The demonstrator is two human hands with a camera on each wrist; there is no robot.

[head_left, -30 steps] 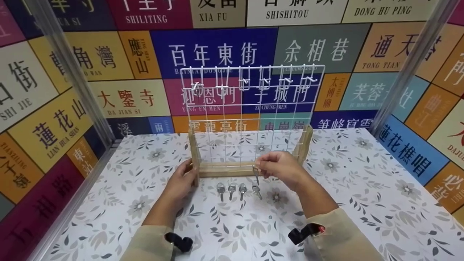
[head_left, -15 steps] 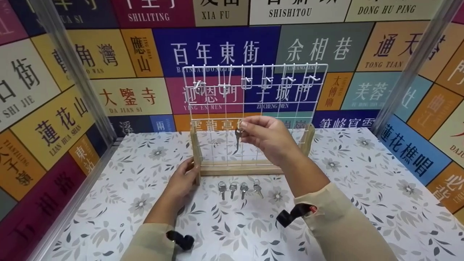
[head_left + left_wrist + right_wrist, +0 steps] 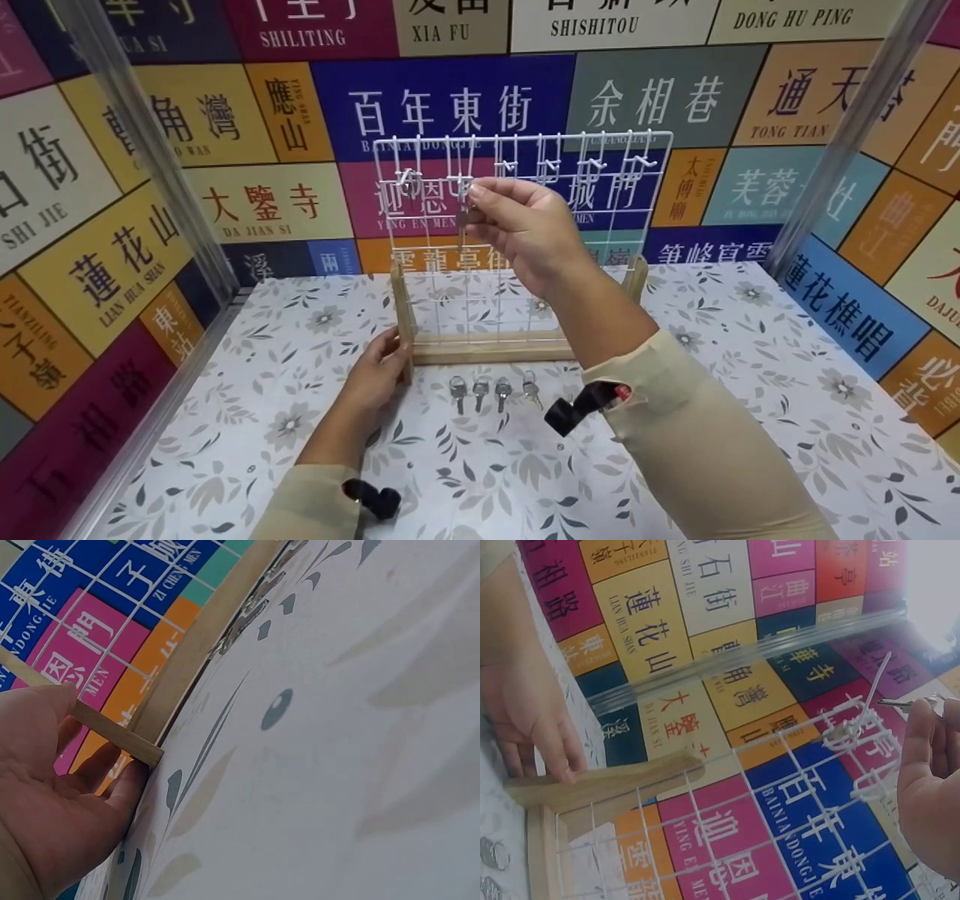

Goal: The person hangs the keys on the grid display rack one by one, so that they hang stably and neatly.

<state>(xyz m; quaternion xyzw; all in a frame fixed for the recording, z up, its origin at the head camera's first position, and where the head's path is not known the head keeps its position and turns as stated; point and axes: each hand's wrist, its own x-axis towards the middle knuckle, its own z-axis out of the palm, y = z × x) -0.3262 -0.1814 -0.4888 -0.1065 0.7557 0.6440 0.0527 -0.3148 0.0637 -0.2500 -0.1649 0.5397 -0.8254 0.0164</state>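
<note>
A white wire grid rack (image 3: 517,139) with hooks along its top stands in a wooden base (image 3: 480,352). My left hand (image 3: 379,369) grips the left wooden upright (image 3: 120,736) low down, thumb on one side and fingers on the other. My right hand (image 3: 529,225) pinches a key (image 3: 463,219) between thumb and fingertips, blade hanging down, right at the second hook from the left (image 3: 459,180). In the right wrist view the key (image 3: 896,702) sticks out past the fingertips of my right hand (image 3: 934,780). On the leftmost hook (image 3: 408,178) hangs a metal key (image 3: 841,733).
Several keys with rings (image 3: 481,391) lie in a row on the flowered tabletop (image 3: 465,480) before the rack. More white hooks (image 3: 592,166) line the rack's right part. Sign-patterned walls and a clear post (image 3: 157,150) enclose the table.
My right hand has lifted a key from near the base up and leftward to the second hook. My left hand stays on the upright, and the keys on the table lie as before.
</note>
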